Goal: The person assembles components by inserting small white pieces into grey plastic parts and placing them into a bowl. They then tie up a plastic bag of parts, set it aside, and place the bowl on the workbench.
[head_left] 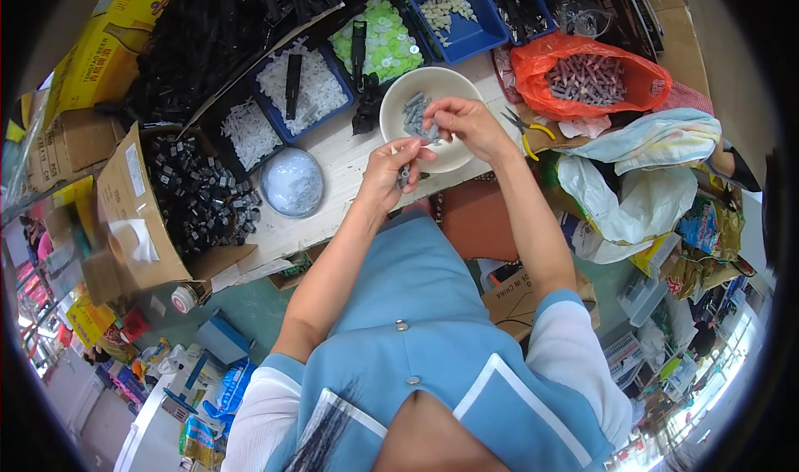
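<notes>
A cream bowl (457,81) stands at the front edge of the table, with small grey cylindrical parts (414,110) lying in its left side. Over the bowl, my right hand (476,128) is closed, thumb and fingertips pinched on a small grey part (431,133). My left hand (389,174) is at the bowl's near left rim, its fingers curled round several similar grey parts (404,175). The two hands' fingertips almost meet; whether they touch I cannot tell. More such parts, greyish-pink (585,79), fill a red plastic bag (533,60) to the right.
Yellow-handled pliers (533,131) lie right of the bowl. Trays of white pieces (304,85), green discs (379,35) and a blue tray (474,46) line the back. At left are a round dish of pale grease-like paste (292,182) and a carton of black parts (200,193).
</notes>
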